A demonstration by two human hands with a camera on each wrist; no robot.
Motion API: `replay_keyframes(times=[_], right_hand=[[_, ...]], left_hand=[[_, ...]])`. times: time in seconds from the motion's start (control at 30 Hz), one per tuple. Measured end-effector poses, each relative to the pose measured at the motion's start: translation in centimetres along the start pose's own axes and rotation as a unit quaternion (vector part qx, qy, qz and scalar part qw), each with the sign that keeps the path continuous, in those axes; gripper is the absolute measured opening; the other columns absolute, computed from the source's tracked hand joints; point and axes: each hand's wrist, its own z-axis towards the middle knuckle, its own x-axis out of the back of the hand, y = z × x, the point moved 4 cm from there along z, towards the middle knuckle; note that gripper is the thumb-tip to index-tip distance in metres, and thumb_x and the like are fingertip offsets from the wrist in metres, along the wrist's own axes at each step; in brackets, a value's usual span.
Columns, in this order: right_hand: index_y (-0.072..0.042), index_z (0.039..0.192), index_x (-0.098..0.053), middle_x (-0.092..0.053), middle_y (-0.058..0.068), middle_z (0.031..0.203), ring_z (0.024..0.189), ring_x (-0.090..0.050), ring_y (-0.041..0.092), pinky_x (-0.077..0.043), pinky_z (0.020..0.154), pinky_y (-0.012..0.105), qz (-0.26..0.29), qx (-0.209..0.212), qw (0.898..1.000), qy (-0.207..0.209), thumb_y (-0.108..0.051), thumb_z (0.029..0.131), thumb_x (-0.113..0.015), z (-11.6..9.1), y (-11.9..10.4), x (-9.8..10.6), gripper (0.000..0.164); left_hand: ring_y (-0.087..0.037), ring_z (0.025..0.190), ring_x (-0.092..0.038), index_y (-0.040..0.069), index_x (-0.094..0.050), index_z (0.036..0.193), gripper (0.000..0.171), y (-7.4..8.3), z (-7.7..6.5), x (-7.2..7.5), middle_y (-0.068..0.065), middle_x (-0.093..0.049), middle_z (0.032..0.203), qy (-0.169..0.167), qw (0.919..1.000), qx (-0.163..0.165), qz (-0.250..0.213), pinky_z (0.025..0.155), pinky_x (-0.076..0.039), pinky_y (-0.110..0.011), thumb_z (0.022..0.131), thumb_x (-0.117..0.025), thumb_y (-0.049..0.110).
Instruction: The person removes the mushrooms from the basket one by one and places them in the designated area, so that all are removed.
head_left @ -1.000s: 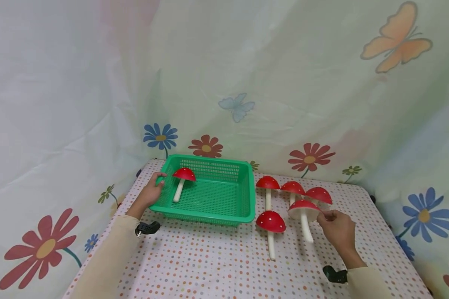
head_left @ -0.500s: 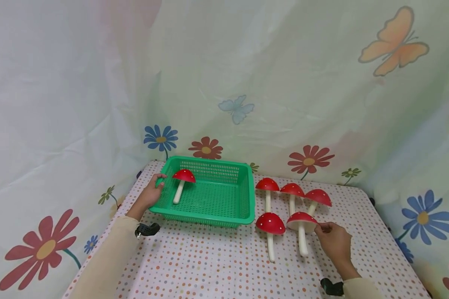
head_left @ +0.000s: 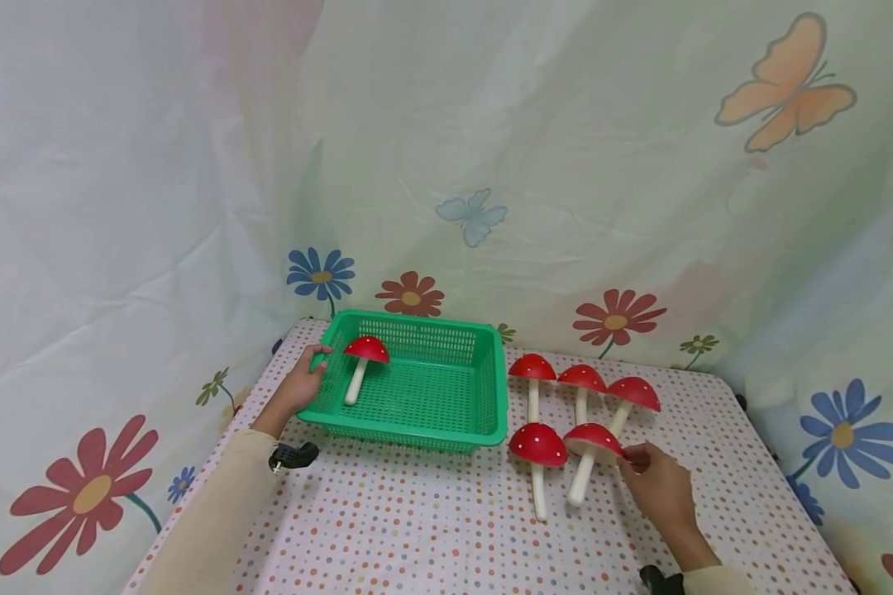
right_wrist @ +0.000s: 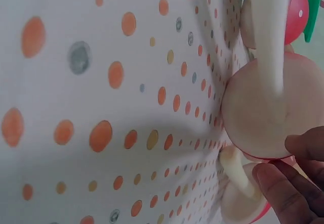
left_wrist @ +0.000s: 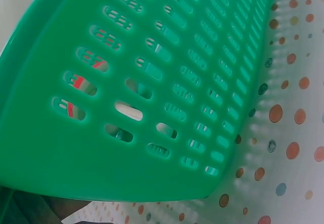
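My right hand [head_left: 658,487] pinches the cap edge of a toy mushroom [head_left: 594,435] with a red, white-spotted cap and a white stem. In the right wrist view its pale underside [right_wrist: 248,118] faces the camera, the thumb on that side and fingers on the other. The stem points toward the near side, slightly left. At the left, my left hand [head_left: 295,388] grips the end rim of a green plastic basket [head_left: 432,397]. Inside the basket, a similar mushroom [head_left: 366,349] leans near that end. Basket wall [left_wrist: 66,153] fills most of the left wrist view, hiding most of that hand.
Right of the basket lie several more mushrooms: one in front [head_left: 539,445], and a back row with a left one [head_left: 532,368], a middle one [head_left: 582,378] and a right one [head_left: 634,392]. A dotted cloth [head_left: 417,521] covers the table; a printed curtain [head_left: 387,165] hangs behind.
My right hand has lowered the mushroom toward the near side and left, beside the front one. Its stem has swung from pointing right to pointing left. The left hand and basket stay put.
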Motion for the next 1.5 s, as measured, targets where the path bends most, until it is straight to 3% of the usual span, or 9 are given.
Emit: replay_keyframes(times=[0.27, 0.6, 0.77, 1.13, 1.33, 1.5], right_hand=[[0.003, 0.103, -0.058, -0.064, 0.026, 0.097, 0.085, -0.064, 0.037, -0.054, 0.060, 0.037, -0.017, 0.008, 1.000, -0.013, -0.002, 0.076, -0.069, -0.5, -0.2, 0.0, 0.030], [0.002, 0.114, -0.054, -0.063, 0.026, 0.107, 0.087, -0.064, 0.037, -0.052, 0.060, 0.039, -0.047, 0.032, 0.993, -0.101, -0.011, 0.074, -0.073, -1.1, -0.5, 0.6, 0.045], [0.002, 0.116, -0.054, -0.063, 0.027, 0.108, 0.084, -0.065, 0.036, -0.051, 0.056, 0.037, -0.055, 0.033, 0.987, -0.148, -0.014, 0.073, -0.074, -1.5, -0.4, 1.5, 0.051], [0.004, 0.114, -0.055, -0.063, 0.026, 0.106, 0.076, -0.065, 0.028, -0.048, 0.052, 0.033, -0.074, 0.037, 0.977, -0.199, -0.019, 0.074, -0.075, -1.4, -2.2, 4.0, 0.050], [0.002, 0.114, -0.056, -0.066, 0.022, 0.100, 0.075, -0.065, 0.025, -0.048, 0.052, 0.032, -0.037, 0.059, 0.979, -0.193, -0.020, 0.080, -0.070, -1.3, -4.8, 4.9, 0.043], [-0.004, 0.113, -0.059, -0.067, 0.017, 0.101, 0.082, -0.065, 0.026, -0.051, 0.057, 0.032, 0.003, 0.098, 0.979, -0.177, -0.023, 0.078, -0.073, -1.9, -10.0, 4.1, 0.042]], left_hand=[[-0.040, 0.129, -0.035, 0.020, -0.031, 0.134, 0.033, -0.1, 0.0, 0.0, -0.020, -0.030, 0.146, 0.003, 1.0000, -0.005, 0.002, 0.097, -0.033, -0.055, 0.102, -0.031, 0.024], [-0.043, 0.128, -0.035, 0.021, -0.032, 0.132, 0.031, 0.0, -0.1, 0.0, -0.021, -0.031, 0.145, 0.010, 0.9999, -0.014, 0.003, 0.094, -0.034, -0.057, 0.101, -0.030, 0.026], [-0.043, 0.129, -0.034, 0.020, -0.031, 0.134, 0.033, -0.1, 0.0, -0.1, -0.020, -0.029, 0.147, -0.003, 0.9999, -0.011, -0.004, 0.097, -0.033, -0.057, 0.102, -0.031, 0.025], [-0.040, 0.131, -0.032, 0.023, -0.030, 0.134, 0.033, -0.4, 0.2, -0.2, -0.016, -0.029, 0.148, -0.004, 1.0000, -0.002, -0.008, 0.098, -0.032, -0.056, 0.102, -0.029, 0.027], [-0.039, 0.128, -0.037, 0.025, -0.030, 0.134, 0.033, -0.3, 0.3, -0.1, -0.016, -0.029, 0.148, -0.001, 1.0000, 0.000, 0.000, 0.095, -0.035, -0.055, 0.101, -0.030, 0.029], [-0.040, 0.127, -0.038, 0.025, -0.031, 0.133, 0.032, -0.4, 0.3, -0.2, -0.016, -0.029, 0.147, 0.001, 1.0000, 0.004, 0.001, 0.094, -0.035, -0.055, 0.101, -0.030, 0.029]])
